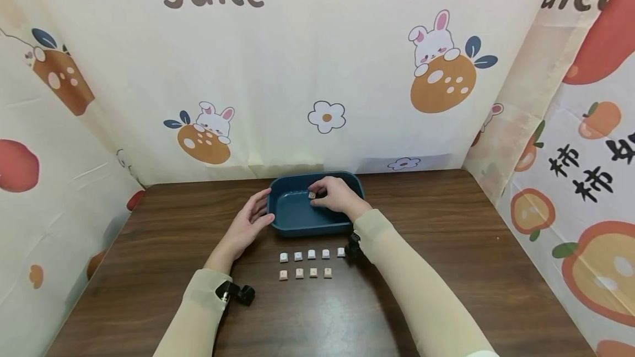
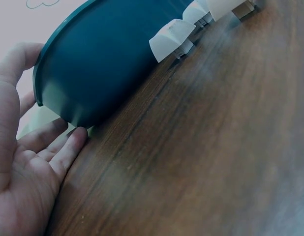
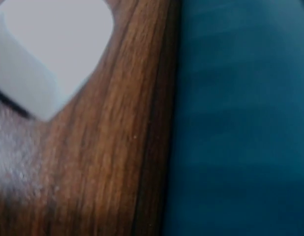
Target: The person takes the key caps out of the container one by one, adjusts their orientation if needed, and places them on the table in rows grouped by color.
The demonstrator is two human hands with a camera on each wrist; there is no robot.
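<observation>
A dark blue rectangular tray (image 1: 292,231) stands at the back of the table. My right hand (image 1: 336,196) reaches over it in the head view, pinching a small keycap (image 1: 311,195) between thumb and fingers above the tray floor. My left hand (image 1: 246,223) is at the tray's left end, fingers extended and thumb by the rim. In the left wrist view, its fingertips (image 2: 78,133) meet the tray's outer wall (image 2: 103,64). In front of the tray, white keycaps (image 1: 311,254) form a row, with a cream row (image 1: 313,273) nearer me.
The brown wooden table (image 1: 436,225) holds the tray and keycaps. Behind it hangs a printed curtain (image 1: 297,59), its lower edge close behind the tray. In the right wrist view, one white keycap (image 3: 58,44) lies close beside the tray wall (image 3: 240,123).
</observation>
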